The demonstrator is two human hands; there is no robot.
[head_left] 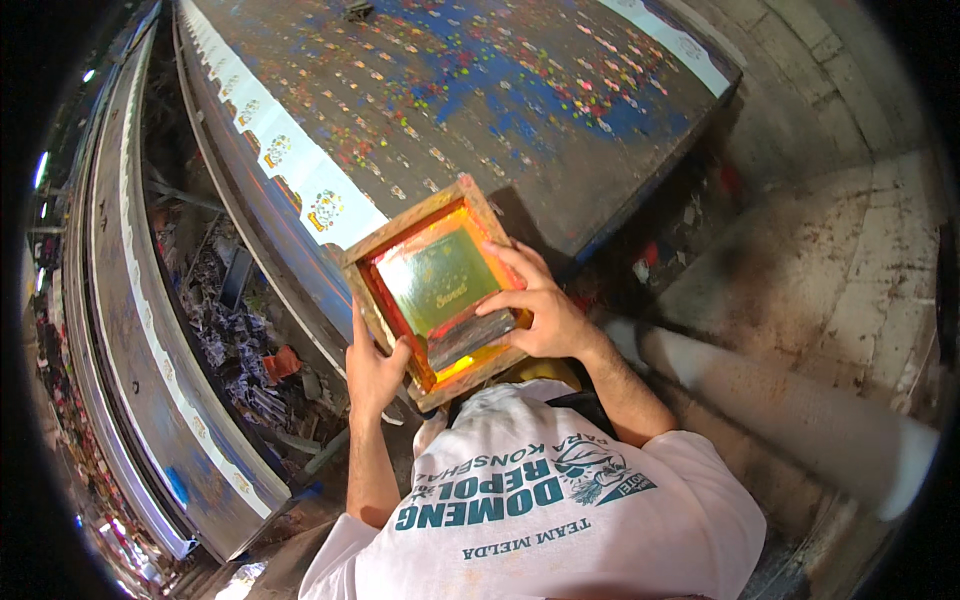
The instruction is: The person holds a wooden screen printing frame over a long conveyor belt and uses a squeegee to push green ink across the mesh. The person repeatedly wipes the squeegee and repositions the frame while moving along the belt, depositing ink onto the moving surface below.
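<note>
A small wooden screen-printing frame (362, 258) is tilted up in front of my chest, beside the near end of a long printing table. Its greenish mesh (440, 275) has orange-yellow edges and a small light design. My left hand (374, 368) grips the frame's left side, thumb apart from the fingers. My right hand (545, 312) holds the frame's right side, some fingers over its edge. Others of its fingers rest on a dark squeegee (470, 340) that lies across the lower part inside the frame. What my fingers do behind the frame is hidden.
White fabric strips (335, 212) with repeated printed designs lie along the edges of the paint-spotted table (430, 140). A second long table (150, 350) runs at the left, with scraps and an orange piece (282, 364) between them. A pale roll or pipe (780, 410) lies at right.
</note>
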